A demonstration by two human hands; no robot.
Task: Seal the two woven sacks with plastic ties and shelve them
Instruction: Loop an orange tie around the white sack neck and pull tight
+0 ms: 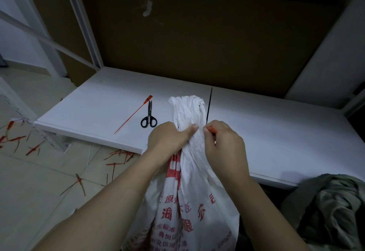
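**Sack neck bunched at the shelf edge**

Left hand (169, 138) grips the woven sack's (189, 191) gathered neck over the white shelf board (276, 128); right hand (223, 142) pinches a red tie (212, 129). Scissors (149, 117) lie nearby. Cardboard (197, 43) stands behind, and red offcuts (115, 164) litter the floor.

Scissors (149, 119) (on shelf (276, 132)) left of sack (187, 112).

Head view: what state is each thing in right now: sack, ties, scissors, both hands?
woven sack: mouth bunched into a neck, not visibly tied.
left hand: grips the sack's neck.
right hand: pinches the red tie against the neck.
red tie: held; cannot tell if locked.
spare tie: lying loose on the white board.
scissors: closed, lying flat beside the spare tie.
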